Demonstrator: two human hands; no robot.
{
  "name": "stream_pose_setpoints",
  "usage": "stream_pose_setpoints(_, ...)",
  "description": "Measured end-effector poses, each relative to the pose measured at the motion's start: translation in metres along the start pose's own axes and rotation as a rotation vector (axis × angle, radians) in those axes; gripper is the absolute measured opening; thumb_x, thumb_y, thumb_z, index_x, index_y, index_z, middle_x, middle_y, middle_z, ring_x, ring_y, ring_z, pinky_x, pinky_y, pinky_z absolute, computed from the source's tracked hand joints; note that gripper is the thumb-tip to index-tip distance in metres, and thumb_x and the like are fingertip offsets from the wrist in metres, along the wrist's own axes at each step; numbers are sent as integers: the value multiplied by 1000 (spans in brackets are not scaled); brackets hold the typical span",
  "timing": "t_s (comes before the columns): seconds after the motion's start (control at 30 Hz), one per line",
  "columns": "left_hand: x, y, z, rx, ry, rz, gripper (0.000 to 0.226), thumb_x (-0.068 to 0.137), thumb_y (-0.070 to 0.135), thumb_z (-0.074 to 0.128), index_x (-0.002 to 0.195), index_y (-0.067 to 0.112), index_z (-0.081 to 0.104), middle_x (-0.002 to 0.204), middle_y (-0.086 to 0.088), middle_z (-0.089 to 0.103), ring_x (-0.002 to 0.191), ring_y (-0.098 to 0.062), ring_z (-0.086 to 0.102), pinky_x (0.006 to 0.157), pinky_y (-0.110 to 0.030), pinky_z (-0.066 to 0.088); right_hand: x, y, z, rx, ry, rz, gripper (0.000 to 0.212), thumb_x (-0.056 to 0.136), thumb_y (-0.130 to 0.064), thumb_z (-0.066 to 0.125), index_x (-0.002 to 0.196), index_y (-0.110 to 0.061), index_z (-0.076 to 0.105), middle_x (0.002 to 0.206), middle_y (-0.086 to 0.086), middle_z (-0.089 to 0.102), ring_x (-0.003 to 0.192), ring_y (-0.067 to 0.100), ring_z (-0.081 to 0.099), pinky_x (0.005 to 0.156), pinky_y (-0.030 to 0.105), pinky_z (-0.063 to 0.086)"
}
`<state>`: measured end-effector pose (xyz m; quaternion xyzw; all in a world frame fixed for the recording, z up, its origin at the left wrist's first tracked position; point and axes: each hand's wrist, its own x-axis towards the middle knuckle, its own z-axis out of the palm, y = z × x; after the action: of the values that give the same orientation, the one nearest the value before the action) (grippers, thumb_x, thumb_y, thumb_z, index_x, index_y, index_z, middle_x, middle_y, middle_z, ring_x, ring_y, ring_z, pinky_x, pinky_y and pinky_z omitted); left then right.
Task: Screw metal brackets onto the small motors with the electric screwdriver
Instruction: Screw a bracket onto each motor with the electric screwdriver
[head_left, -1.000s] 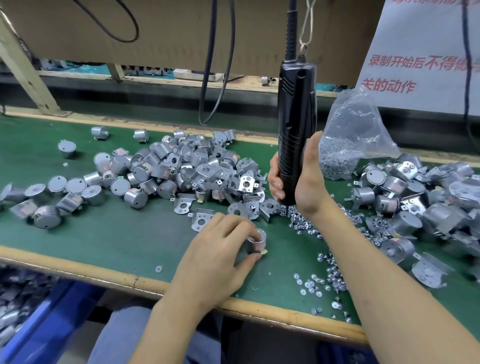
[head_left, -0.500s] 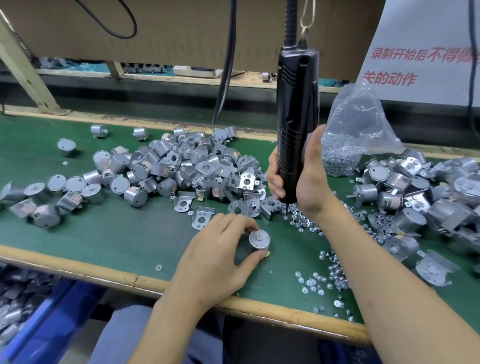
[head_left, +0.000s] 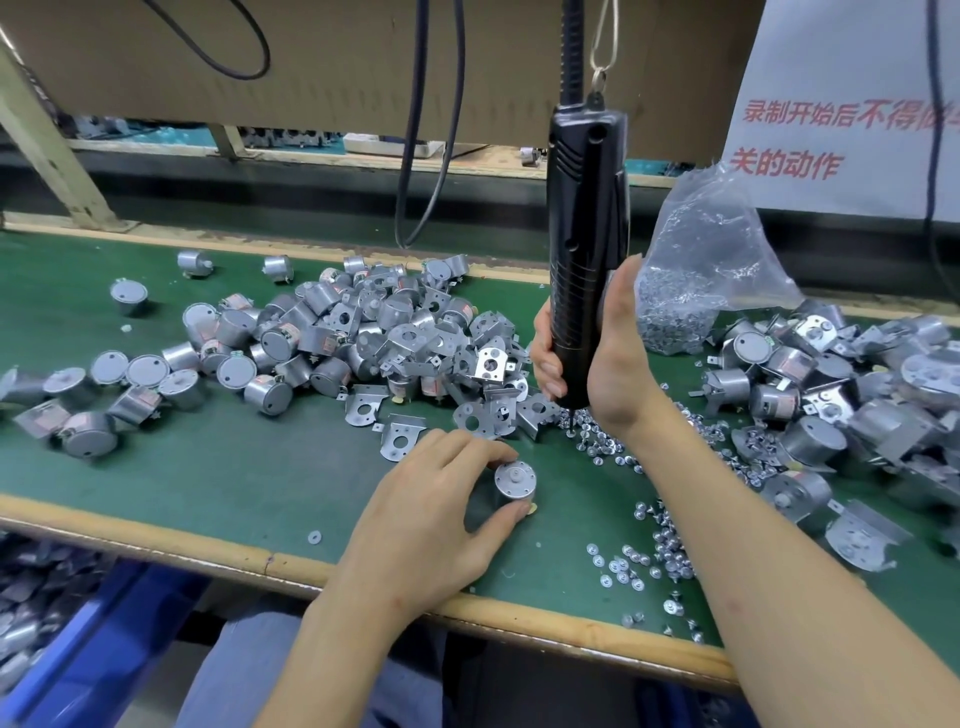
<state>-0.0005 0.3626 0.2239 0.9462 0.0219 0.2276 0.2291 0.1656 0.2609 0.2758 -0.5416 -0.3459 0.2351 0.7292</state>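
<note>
Head view: one motor (head_left: 514, 483) is pinched upright by the left hand (head_left: 431, 514) near the front edge of the bench (head_left: 234, 553), without a bracket. One electric screwdriver (head_left: 584, 249) is clasped by the right hand (head_left: 608, 364), its bit among loose screws (head_left: 597, 441). A screw may be picked up crooked. The motor may be spun if loosely held. The heaped motors (head_left: 332, 332) and brackets (head_left: 400, 439) cannot be counted.

A brown cardboard sheet (head_left: 363, 62) is being held up behind the green bench (head_left: 234, 467), and black cables (head_left: 406, 156) are being left hanging before it. A white sign (head_left: 841, 78) with red characters is being displayed at upper right. Below left, a blue crate (head_left: 104, 649) is being kept, seemingly with blurred grey parts inside.
</note>
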Motion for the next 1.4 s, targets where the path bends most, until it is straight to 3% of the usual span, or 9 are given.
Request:
stream_pose_setpoints(0.2,0,1,-2,-6,5,-15,33,85,48,70,109,25,63,101,17,59,93,-8,53,82,-25,46,0,0,-1,-2,5,13,91,58,-101,39,69,-11,47,52,2,43,41,15,37,43,23,36)
stream_pose_setpoints(0.4,2,-17,-18,-11,278,-197,21,85,30,67,104,22,62,102,13,60,94,-12,52,87,-11,34,0,-3,-1,42,-9,13,85,59,-99,38,67,-16,50,53,0,43,41,15,38,44,23,36)
stream_pose_setpoints(0.5,-1,-37,-28,69,176,-234,25,83,18,74,105,23,63,113,13,60,105,-17,50,94,-11,28,0,-5,0,47,-34,-1,84,62,-98,36,67,-16,50,53,0,43,41,16,37,44,23,36)
stream_pose_setpoints(0.63,-4,-53,-34,106,17,-264,26,83,22,76,106,25,65,125,14,59,112,-22,52,97,-21,30,0,-7,4,55,-63,-14,87,60,-100,40,67,-15,50,52,2,43,41,16,38,44,23,37)
stream_pose_setpoints(0.97,2,-58,-35,119,-37,-251,21,88,26,71,109,22,69,116,15,61,101,-17,47,88,-17,28,-2,-10,10,67,-90,-19,85,60,-100,40,66,-16,51,51,0,44,40,17,38,45,22,39)
stream_pose_setpoints(1.07,2,-56,-34,123,32,-239,14,88,15,71,101,19,69,104,11,62,97,-20,52,83,-17,30,-2,-10,11,65,-86,-19,84,61,-99,39,66,-17,52,52,0,44,40,17,38,45,22,39)
stream_pose_setpoints(1.17,2,-45,-34,9,205,-223,9,88,8,69,94,16,70,98,9,62,90,-7,58,79,-10,36,-3,-11,11,62,-79,-21,82,62,-98,37,66,-17,52,52,0,45,40,18,38,45,22,38)
stream_pose_setpoints(1.23,2,-33,-32,-118,278,-184,8,89,19,66,97,19,70,102,11,62,93,-5,61,73,-8,39,-3,-11,12,61,-77,-20,81,63,-97,35,65,-17,52,52,1,45,40,18,38,44,22,38)
stream_pose_setpoints(1.4,3,-7,-15,-412,151,-115,49,77,37,75,122,23,62,123,14,52,107,-15,61,69,-18,50,-3,-11,13,66,-77,-13,82,61,-98,37,65,-17,52,52,1,44,40,18,37,45,23,36)
